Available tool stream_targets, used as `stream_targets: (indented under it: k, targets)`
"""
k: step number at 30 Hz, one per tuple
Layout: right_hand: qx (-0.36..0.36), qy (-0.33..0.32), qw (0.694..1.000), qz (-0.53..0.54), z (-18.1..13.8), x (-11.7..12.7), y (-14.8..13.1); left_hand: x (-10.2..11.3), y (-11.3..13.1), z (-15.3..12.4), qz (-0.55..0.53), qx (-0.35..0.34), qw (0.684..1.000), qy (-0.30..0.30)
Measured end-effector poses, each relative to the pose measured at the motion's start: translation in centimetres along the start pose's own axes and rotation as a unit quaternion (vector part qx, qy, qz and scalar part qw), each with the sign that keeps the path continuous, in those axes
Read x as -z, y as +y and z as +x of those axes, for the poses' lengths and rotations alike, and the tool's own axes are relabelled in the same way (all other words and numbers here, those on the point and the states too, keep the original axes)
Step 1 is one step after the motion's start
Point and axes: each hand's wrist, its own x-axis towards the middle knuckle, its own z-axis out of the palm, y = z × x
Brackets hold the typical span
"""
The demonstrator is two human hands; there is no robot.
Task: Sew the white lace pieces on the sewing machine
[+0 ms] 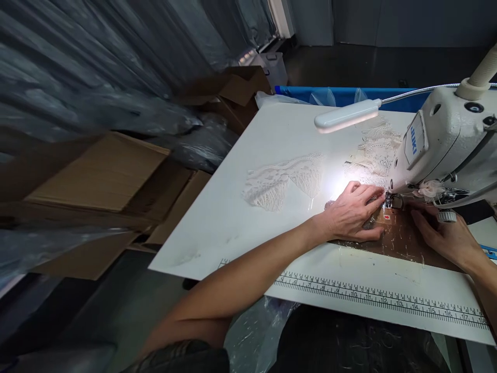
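Observation:
My left hand (355,212) lies flat, fingers stretched out, pressing a sheer piece of fabric (370,223) against the table just left of the needle (388,199) of a white sewing machine (446,145). My right hand (442,230) rests on the brown bed in front of the machine, fingers bent under its head; a ring-like band sits on one finger. What the right fingers hold is hidden. White lace pieces (283,181) lie on the white table (233,217) to the left, and more lace (376,147) behind the needle.
A gooseneck lamp (347,115) shines over the work. A printed ruler (388,298) runs along the table's front edge. Cardboard boxes (104,176) and plastic-wrapped bundles stand at the left; a blue bin (341,96) sits behind the table. A plastic bag hangs under the table.

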Motion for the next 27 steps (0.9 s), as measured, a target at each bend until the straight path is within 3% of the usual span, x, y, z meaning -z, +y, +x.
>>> stream_targets:
  k: [5,9,13,17,22,27]
  targets:
    - [0.004,0.002,1.000,-0.005,0.0,-0.1,0.2,-0.4,-0.1,0.1,0.007,0.034,0.999,-0.015]
    - [-0.073,0.006,0.995,0.065,0.1,0.2,0.0,0.0,0.7,0.0,0.032,0.082,0.994,-0.057]
    - [-0.144,0.001,0.971,0.191,0.6,1.5,-0.8,0.9,2.3,0.0,0.072,0.129,0.987,-0.070]
    - [-0.205,0.003,0.953,0.224,1.1,2.0,-0.9,1.3,2.3,0.4,0.077,0.111,0.987,-0.088]
    - [-0.174,0.061,0.970,0.160,0.9,0.6,0.6,1.2,0.7,0.8,0.050,0.069,0.991,-0.101]
    - [-0.130,0.068,0.982,0.119,0.8,0.2,1.6,0.4,0.2,0.6,0.035,0.067,0.994,-0.078]
